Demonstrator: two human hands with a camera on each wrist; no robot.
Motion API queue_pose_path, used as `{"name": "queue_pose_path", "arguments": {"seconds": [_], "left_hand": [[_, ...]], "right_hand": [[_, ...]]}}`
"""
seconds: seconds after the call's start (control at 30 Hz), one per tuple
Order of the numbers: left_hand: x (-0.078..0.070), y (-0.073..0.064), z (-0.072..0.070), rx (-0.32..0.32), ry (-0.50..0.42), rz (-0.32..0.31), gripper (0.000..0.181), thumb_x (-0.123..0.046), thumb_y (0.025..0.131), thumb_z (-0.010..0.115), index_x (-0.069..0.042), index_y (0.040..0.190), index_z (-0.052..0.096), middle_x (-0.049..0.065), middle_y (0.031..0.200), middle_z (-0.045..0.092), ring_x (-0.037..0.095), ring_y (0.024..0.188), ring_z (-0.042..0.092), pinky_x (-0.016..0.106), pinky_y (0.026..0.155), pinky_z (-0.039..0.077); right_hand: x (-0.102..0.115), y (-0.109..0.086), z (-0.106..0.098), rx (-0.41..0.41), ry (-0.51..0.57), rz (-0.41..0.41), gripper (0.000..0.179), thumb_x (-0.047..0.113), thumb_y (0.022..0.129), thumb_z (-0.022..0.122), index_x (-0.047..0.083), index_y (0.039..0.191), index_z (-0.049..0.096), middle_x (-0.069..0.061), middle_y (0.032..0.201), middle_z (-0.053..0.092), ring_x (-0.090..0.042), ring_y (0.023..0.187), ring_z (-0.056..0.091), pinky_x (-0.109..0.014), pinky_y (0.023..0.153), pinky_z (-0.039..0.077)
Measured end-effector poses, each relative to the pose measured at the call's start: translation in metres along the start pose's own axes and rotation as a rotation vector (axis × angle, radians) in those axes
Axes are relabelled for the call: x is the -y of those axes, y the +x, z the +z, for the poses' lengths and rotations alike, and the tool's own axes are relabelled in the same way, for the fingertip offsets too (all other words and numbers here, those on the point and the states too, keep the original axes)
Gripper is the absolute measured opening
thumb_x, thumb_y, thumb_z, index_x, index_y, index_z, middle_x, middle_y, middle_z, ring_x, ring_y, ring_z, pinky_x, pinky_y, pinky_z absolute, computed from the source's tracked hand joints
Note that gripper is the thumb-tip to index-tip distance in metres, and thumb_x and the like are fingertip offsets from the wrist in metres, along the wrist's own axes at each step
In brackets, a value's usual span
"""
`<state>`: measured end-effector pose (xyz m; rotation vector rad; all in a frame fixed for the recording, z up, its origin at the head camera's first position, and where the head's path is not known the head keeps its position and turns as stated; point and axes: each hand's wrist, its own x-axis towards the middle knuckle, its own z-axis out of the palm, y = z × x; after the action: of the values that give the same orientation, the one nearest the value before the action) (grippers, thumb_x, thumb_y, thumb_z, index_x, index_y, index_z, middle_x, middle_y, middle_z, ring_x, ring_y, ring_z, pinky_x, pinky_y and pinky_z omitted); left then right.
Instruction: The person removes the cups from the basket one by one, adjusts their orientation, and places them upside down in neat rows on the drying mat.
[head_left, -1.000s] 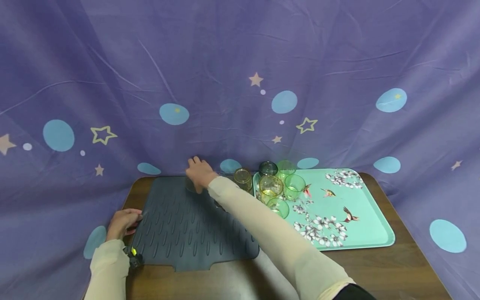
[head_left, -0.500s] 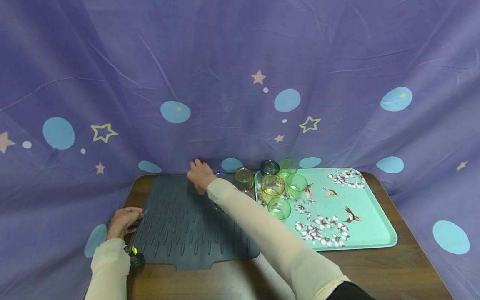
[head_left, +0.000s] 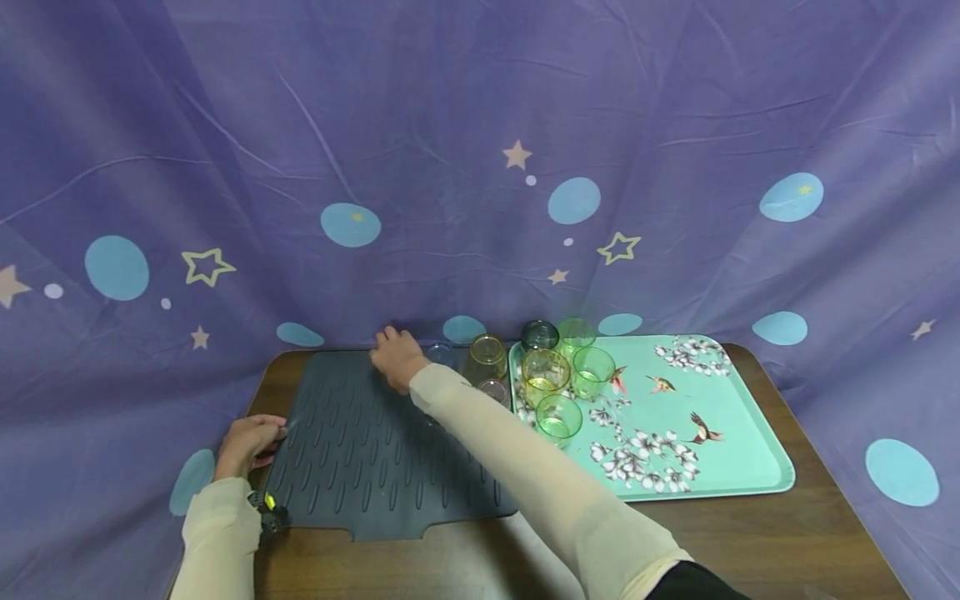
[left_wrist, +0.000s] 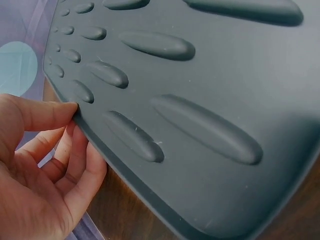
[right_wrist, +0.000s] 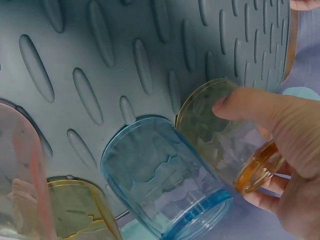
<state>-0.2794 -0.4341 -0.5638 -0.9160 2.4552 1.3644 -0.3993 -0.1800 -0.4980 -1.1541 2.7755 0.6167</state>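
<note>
My right hand (head_left: 397,360) is at the back of the dark grey ridged mat (head_left: 337,475). It grips an amber-tinted glass (right_wrist: 260,167), thumb on one side and fingers on the other. That glass is upside down, with its rim at the mat. Right beside it is an inverted blue glass (right_wrist: 160,170); a yellow glass (right_wrist: 80,210) and a pink glass (right_wrist: 22,170) stand further along. Along the mat's left edge, my left hand (left_wrist: 50,160) pinches the rim between thumb and fingers. The head view hides the held glass behind the right hand.
To the right lies a mint tray (head_left: 720,433) with flower and bird prints. Grouped at its left end are a yellow glass (head_left: 545,375), several green glasses (head_left: 592,372) and a dark glass (head_left: 540,335). A purple curtain (head_left: 450,167) hangs close behind the wooden table (head_left: 735,533).
My right hand has come down slightly at the back of the mat and shifted a little left, so the blue glass shows more. The left hand keeps its place on the mat's edge.
</note>
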Motion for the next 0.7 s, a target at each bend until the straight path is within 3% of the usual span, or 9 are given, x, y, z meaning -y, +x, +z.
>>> {"name": "queue_pose_path", "arguments": {"seconds": [0.23, 0.5, 0.7], "left_hand": [[-0.001, 0.002, 0.003, -0.022, 0.01, -0.022, 0.034, -0.006, 0.091, 0.055, 0.005, 0.122, 0.063, 0.012, 0.099, 0.068, 0.025, 0.086, 0.061, 0.024, 0.054, 0.049], [0.0, 0.003, 0.005, -0.036, 0.001, -0.034, 0.032, -0.006, 0.09, 0.055, 0.003, 0.12, 0.064, 0.014, 0.104, 0.068, 0.028, 0.091, 0.061, 0.026, 0.056, 0.05], [-0.001, -0.001, 0.005, -0.038, 0.005, -0.022, 0.034, -0.007, 0.09, 0.056, 0.004, 0.122, 0.064, 0.019, 0.111, 0.066, 0.032, 0.098, 0.061, 0.027, 0.059, 0.051]], "right_hand": [[0.003, 0.005, 0.003, -0.001, 0.001, 0.001, 0.043, 0.03, 0.101, 0.061, 0.03, 0.144, 0.054, -0.001, 0.147, 0.047, -0.02, 0.133, 0.04, -0.036, 0.114, 0.04], [-0.001, 0.003, 0.0, -0.008, -0.012, -0.003, 0.051, 0.031, 0.105, 0.052, 0.033, 0.155, 0.04, -0.001, 0.149, 0.044, -0.02, 0.134, 0.039, -0.037, 0.113, 0.04], [-0.009, -0.004, -0.008, -0.011, -0.006, -0.001, 0.055, 0.032, 0.103, 0.056, 0.034, 0.155, 0.038, -0.001, 0.151, 0.043, -0.021, 0.136, 0.039, -0.038, 0.114, 0.04]]}}
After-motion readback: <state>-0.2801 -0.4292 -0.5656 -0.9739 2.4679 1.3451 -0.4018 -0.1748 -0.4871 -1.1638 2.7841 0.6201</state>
